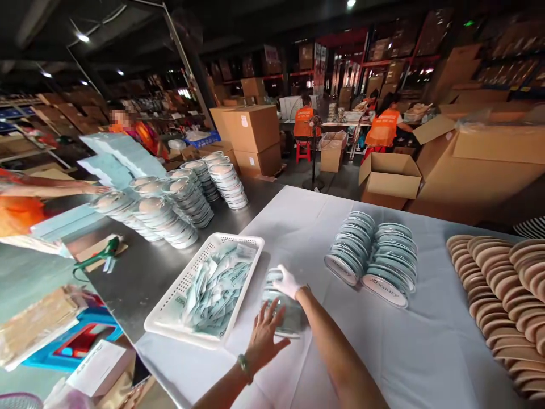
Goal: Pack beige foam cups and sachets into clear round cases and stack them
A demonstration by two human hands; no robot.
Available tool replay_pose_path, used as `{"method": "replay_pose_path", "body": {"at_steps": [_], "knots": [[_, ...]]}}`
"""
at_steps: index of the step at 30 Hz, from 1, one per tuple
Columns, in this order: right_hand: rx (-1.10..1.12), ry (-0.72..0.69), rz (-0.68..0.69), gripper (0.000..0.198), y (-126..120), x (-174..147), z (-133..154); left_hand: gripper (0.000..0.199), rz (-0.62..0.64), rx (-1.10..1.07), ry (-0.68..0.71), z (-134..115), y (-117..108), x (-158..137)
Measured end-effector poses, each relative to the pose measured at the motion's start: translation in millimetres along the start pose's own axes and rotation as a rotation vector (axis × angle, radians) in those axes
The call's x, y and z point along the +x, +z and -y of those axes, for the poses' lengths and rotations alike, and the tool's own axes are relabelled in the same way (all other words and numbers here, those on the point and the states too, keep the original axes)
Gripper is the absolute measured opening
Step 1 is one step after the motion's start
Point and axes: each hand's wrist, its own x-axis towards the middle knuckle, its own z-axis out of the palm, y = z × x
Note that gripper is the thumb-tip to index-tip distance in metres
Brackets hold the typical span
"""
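A row of clear, teal-tinted oval cases (290, 319) lies on the white cloth before me, somewhat blurred and partly covered by my hands. My right hand (287, 282), in a white glove or finger covering, curls over the far end of these cases. Bare and with a bracelet at the wrist, my left hand (267, 331) has its fingers spread at the near left side of the cases. Left of it stands a white perforated basket (166, 304) of teal-printed packets (217, 284). Further right lie two rows of similar oval cases (389, 258) with printed end faces.
Stacked beige oval pads (489, 295) line the table's right side. On the dark table (128, 284) at left stand several piles of filled clear cases (183, 199) and a green glue gun (102, 253). A co-worker's arm (55, 187) reaches there. Open cartons (392, 176) stand beyond.
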Motion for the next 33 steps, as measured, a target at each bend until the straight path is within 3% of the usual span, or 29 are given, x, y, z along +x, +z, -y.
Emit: {"method": "replay_pose_path", "body": {"at_steps": [3, 6, 8, 11, 13, 16, 19, 22, 25, 29, 33], "knots": [[0.078, 0.006, 0.037, 0.056, 29, -72, -20, 0.115, -0.015, 0.06, 0.099, -17, 36, -56], [0.192, 0.009, 0.065, 0.053, 14, -99, -51, 0.13, 0.052, 0.092, 0.21, -29, 60, -95], [0.153, 0.076, -0.086, 0.045, -27, -79, -85, 0.121, 0.067, 0.108, 0.263, -31, 67, -107], [-0.12, 0.215, -0.402, 0.044, -102, -16, -151, 0.12, 0.04, 0.072, 0.243, -33, 61, -104], [-0.222, 0.249, -0.332, 0.048, -132, 22, -190, 0.123, 0.015, -0.026, 0.112, -36, 47, -89], [-0.305, 0.262, -0.185, 0.047, -130, 43, -218, 0.106, 0.019, -0.212, -0.136, -44, 21, -53], [-0.33, 0.19, -0.222, 0.046, -94, 25, -204, 0.096, 0.114, -0.34, -0.204, -54, 7, -19], [-0.31, 0.107, -0.232, 0.047, -62, -6, -162, 0.096, 0.171, -0.38, -0.12, -63, 9, -8], [-0.285, 0.064, -0.171, 0.047, -40, -39, -119, 0.096, 0.205, -0.386, -0.015, -72, 14, -19], [-0.257, 0.084, -0.089, 0.048, -13, -98, -80, 0.093, 0.222, -0.4, 0.009, -73, 15, -42], [-0.193, 0.168, -0.142, 0.049, 10, -159, -49, 0.093, 0.233, -0.398, 0.122, -65, 22, -70]]}}
